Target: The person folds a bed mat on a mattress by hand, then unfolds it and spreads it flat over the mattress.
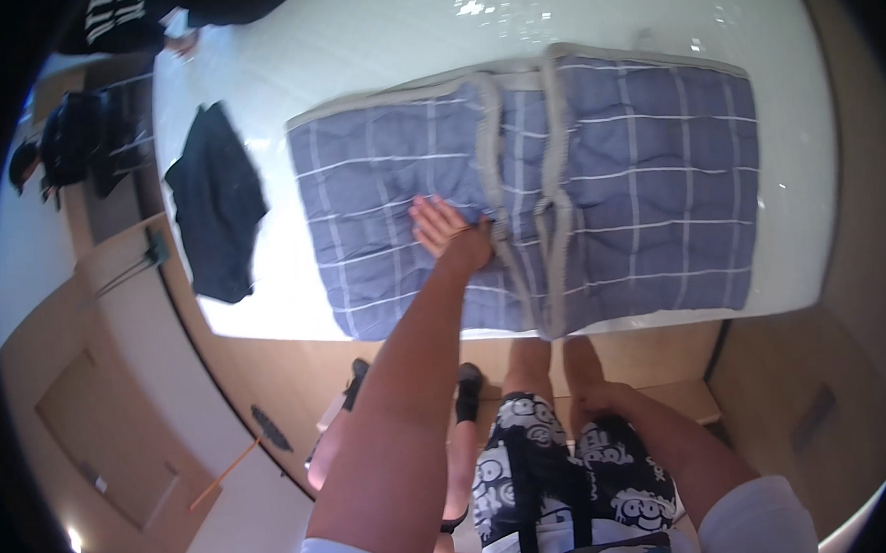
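Observation:
A blue-grey quilt (659, 185) with white grid lines and beige edging lies on a glossy white table (801, 228). Its two side panels are folded inward, and their piped edges run side by side near the middle. My left hand (451, 233) rests flat on the left panel, fingers stretched out and slightly apart, holding nothing. Down by my right knee, below the table's near edge, is my right hand (595, 399). It rests against the leg, and its fingers are mostly hidden.
A dark folded cloth (217, 208) lies at the table's left end. Another person's hand (182, 43) is at the far left corner. Someone else's legs (459, 446) stand beside my left arm. An orange-handled broom (225, 476) is on the left; another person sits far left.

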The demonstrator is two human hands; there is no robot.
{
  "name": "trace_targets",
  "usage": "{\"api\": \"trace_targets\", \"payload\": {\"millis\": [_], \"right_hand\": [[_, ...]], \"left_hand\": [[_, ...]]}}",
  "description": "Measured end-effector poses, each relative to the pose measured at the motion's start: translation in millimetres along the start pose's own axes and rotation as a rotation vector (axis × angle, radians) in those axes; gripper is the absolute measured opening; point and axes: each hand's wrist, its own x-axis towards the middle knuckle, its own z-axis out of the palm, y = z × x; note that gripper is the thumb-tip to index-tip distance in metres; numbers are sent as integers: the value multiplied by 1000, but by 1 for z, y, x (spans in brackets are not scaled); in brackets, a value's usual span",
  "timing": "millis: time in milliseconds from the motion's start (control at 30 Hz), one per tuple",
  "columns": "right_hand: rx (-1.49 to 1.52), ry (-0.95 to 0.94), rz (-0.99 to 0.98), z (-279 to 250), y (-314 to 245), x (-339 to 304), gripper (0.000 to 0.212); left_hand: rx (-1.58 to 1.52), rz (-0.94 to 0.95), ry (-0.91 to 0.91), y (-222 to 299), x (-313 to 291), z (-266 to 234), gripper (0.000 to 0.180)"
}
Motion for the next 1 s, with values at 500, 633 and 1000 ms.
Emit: {"api": "trace_targets", "payload": {"millis": [500,633,1000], "right_hand": [[688,1244,-1112,-109,-144,-233,22],[-166,2106,-744,-147,-170,-221,56],[226,2230,-661,-183,-21,-264,63]], "left_hand": [[-35,49,-59,6,-5,0,98],[-34,72,-19,5,-6,2,95],[-453,230,501,4,-60,-12,68]]}}
